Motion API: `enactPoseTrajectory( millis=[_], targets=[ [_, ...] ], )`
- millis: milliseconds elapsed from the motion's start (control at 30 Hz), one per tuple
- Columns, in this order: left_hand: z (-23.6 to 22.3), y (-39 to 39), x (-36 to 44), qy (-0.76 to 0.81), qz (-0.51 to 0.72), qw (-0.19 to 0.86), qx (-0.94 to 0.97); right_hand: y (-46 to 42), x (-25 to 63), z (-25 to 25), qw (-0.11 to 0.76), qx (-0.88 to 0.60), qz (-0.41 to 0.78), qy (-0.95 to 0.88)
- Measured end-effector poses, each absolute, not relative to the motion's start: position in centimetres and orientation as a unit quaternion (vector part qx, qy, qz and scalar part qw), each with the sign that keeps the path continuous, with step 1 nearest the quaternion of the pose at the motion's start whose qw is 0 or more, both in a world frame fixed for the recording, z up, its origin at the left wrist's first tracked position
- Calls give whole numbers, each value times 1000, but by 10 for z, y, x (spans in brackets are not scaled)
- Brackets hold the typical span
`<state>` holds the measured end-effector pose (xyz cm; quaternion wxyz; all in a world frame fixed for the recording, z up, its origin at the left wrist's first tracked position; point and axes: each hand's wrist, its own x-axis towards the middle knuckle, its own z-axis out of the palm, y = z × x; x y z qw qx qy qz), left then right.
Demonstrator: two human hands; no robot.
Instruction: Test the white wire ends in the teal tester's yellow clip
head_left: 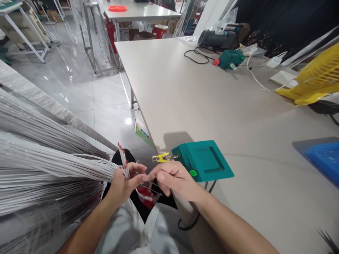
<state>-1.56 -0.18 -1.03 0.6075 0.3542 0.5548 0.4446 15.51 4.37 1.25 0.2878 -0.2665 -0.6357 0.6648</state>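
Table [169, 88] edge — right hand [176, 178] alongside, left hand [122, 183] holding wires [123, 159].

Pale table [169, 91], teal device [206, 155] near edge, blue tray [324, 158], yellow fan [315, 77]

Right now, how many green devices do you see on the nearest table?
2: one green device beside the right hand, another farther back, near a grey machine. More may be hidden.
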Motion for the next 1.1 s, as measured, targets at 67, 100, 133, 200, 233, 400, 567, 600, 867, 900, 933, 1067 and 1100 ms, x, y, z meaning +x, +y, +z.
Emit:
enactPoseTrajectory(
  millis=[67, 100, 133, 200, 233, 400, 567, 600, 867, 900, 933, 1067, 1100],
  targets=[
    [-10, -1, -18, 549, 450, 609, 352, 44, 158, 12, 265, -218, 731, -589],
    [-10, 0, -19, 548, 451, 608, 355, 44, 157, 12, 278, -227, 731, -581],
    [-11, 0, -18, 546, 450, 606, 364, 44, 156, 10, 301, -254, 708, -586],
    [-14, -1, -16, 539, 439, 594, 405, 44, 149, 7, 346, -322, 621, -625],
    [-16, -2, -14, 533, 432, 584, 433, 43, 145, 6, 357, -346, 574, -651],
    [-29, -3, -2, 519, 390, 528, 548, 38, 133, -1, 334, -364, 450, -743],
    [-26, -2, -2, 493, 375, 561, 550, 38, 135, -8, 344, -377, 422, -750],
    [-23, -2, -3, 489, 369, 577, 540, 38, 136, -9, 347, -383, 419, -746],
    [-17, -3, -15, 571, 493, 546, 365, 38, 139, -6, 360, -390, 415, -739],
    [-16, -3, -14, 590, 513, 513, 354, 38, 139, -5, 353, -393, 414, -741],
    [-15, -3, -13, 602, 522, 487, 358, 38, 139, -4, 348, -395, 412, -743],
    [-16, -5, -5, 589, 515, 459, 421, 37, 137, -4, 352, -383, 414, -747],
    [-17, -5, -3, 580, 515, 464, 428, 37, 136, -4, 355, -378, 415, -747]
  ],
)
